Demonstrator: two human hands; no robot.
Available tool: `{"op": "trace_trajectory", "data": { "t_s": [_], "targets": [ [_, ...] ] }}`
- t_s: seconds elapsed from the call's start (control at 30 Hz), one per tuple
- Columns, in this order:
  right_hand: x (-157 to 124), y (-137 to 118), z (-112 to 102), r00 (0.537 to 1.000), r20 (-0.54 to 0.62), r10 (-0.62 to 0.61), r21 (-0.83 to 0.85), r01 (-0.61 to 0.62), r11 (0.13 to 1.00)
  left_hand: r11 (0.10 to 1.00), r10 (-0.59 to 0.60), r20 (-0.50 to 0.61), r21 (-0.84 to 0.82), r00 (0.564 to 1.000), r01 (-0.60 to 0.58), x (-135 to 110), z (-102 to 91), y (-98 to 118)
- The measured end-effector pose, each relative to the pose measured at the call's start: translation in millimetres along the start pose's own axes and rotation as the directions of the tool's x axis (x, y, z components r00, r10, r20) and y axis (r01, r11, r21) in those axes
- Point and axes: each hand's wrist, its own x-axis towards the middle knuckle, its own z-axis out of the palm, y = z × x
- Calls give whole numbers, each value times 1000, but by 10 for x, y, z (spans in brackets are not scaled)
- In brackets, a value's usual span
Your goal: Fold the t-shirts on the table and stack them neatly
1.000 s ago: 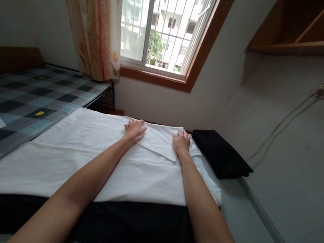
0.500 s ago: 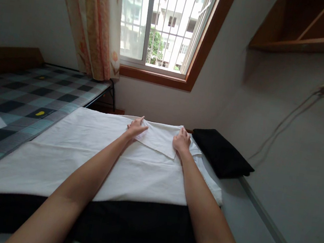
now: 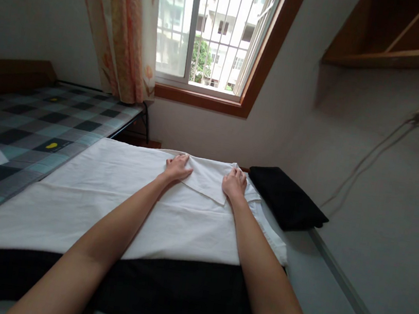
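Beside the checked mattress [image 3: 62,121], the white cloth [image 3: 100,180] is lying flat, a folded black cloth [image 3: 283,198] is sitting past its right end, and on the white flap [image 3: 208,177] my left hand [image 3: 179,167] is resting, thumb spread from fingers, my right hand [image 3: 234,182] lying curled, whether pinching I cannot tell.

Both bare arms [image 3: 95,245] stretch forward toward the window [image 3: 211,32]. The left hand [image 3: 179,168] sits below the window's middle, back upward, fingers [image 3: 183,158] bent, thumb [image 3: 188,171] apart. The right hand [image 3: 234,182], below the window's right end, has curled fingers, their tips partly hidden.
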Motion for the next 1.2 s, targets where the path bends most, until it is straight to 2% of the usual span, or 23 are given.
{"op": "trace_trajectory", "data": {
  "t_s": [0.2,0.43,0.7,0.87,1.0,1.2],
  "targets": [
    [-21,-26,-17,999,-25,28,-29,-29,999,998,-16,-34,57,999,18,-16,46,-22],
    [-15,-29,-50,1000,-2,27,-7,-27,1000,994,3,-34,113,999,1,-28,60,-12],
    [-18,-38,-61,1000,10,30,-23,-29,999,988,-23,5,150,1000,22,-28,93,-53],
    [-20,-29,-54,1000,-1,24,-9,-24,1000,993,-34,-97,112,995,45,-44,56,-47],
    [-7,-14,-68,999,3,32,21,-32,999,995,-91,-176,26,980,97,-14,32,-46],
    [8,0,-66,999,12,41,54,-41,998,997,-74,-203,-15,976,73,27,68,-85]
  ]
}}
